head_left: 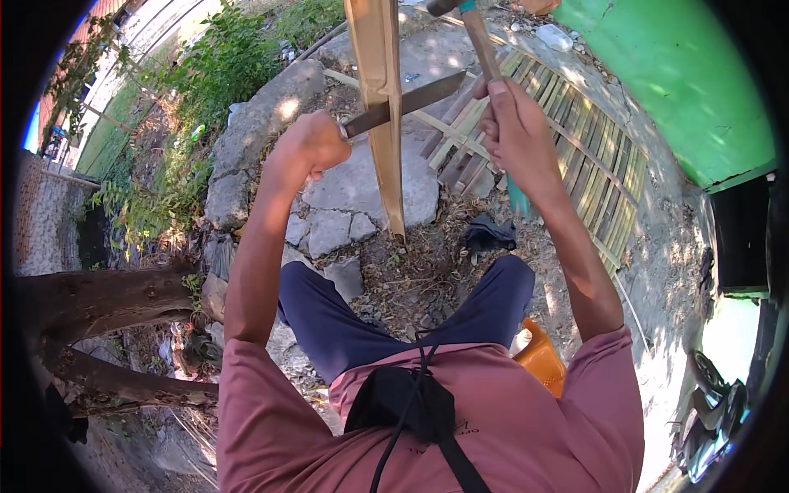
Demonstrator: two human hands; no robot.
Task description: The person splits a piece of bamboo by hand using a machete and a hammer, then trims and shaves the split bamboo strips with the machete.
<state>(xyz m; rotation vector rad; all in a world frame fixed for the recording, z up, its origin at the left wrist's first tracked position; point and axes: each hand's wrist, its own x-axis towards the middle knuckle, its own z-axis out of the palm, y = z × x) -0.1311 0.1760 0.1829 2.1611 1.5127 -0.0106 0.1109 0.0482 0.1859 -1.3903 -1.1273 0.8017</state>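
My left hand (311, 146) is closed round the handle of a machete (434, 93), its dark blade pointing right and slightly away from me. The blade crosses a split bamboo pole (380, 49) and seems lodged in it, as a strip of the bamboo passes in front of the metal. The pole stands upright between my knees, its lower end (397, 222) near the ground. In my right hand (519, 135) is a hammer (481, 39) with a wooden handle and teal parts, raised beyond the blade's tip. Its head is at the top edge of the view.
A slatted bamboo panel (588, 148) lies to the right, before a green wall (674, 74). Flat rocks (362, 193) and a black plastic bag (491, 234) are on the ground ahead. An orange container (542, 361) sits by my right thigh; tree trunks (115, 300) stand left.
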